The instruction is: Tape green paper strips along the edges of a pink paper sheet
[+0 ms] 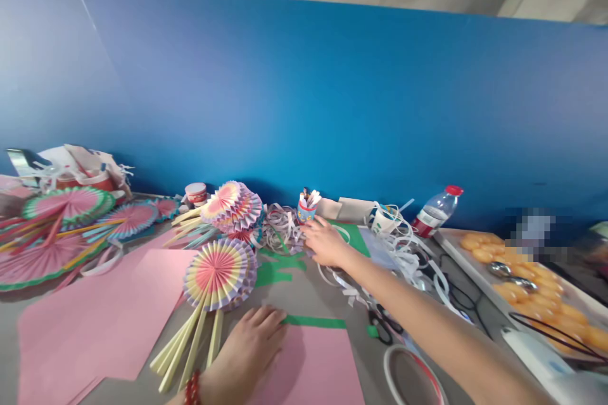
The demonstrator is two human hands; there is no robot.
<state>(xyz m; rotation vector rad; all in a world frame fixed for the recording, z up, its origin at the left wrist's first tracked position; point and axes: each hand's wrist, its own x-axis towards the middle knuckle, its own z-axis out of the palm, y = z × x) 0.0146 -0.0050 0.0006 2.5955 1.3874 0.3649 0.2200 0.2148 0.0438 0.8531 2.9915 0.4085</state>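
My left hand (251,345) lies with outstretched fingers at the left edge of a pink paper sheet (313,367), which has a green strip (316,322) along its top. Farther off, my right hand (325,242) reaches out with its fingers apart, close to a small decorated cup (306,211) of pens and beside a heap of white paper strips (280,224). No object shows in its grasp. Left of my left hand, folded paper rosette fans (219,273) on pale sticks lie in a stack.
Pink sheets (104,316) and more fans (66,209) cover the left side. To the right are black-handled scissors (380,326), a tape roll (413,376), a bottle (437,210), loose strips (413,266) and a tray (453,247) of orange round items. A blue partition (304,95) stands behind.
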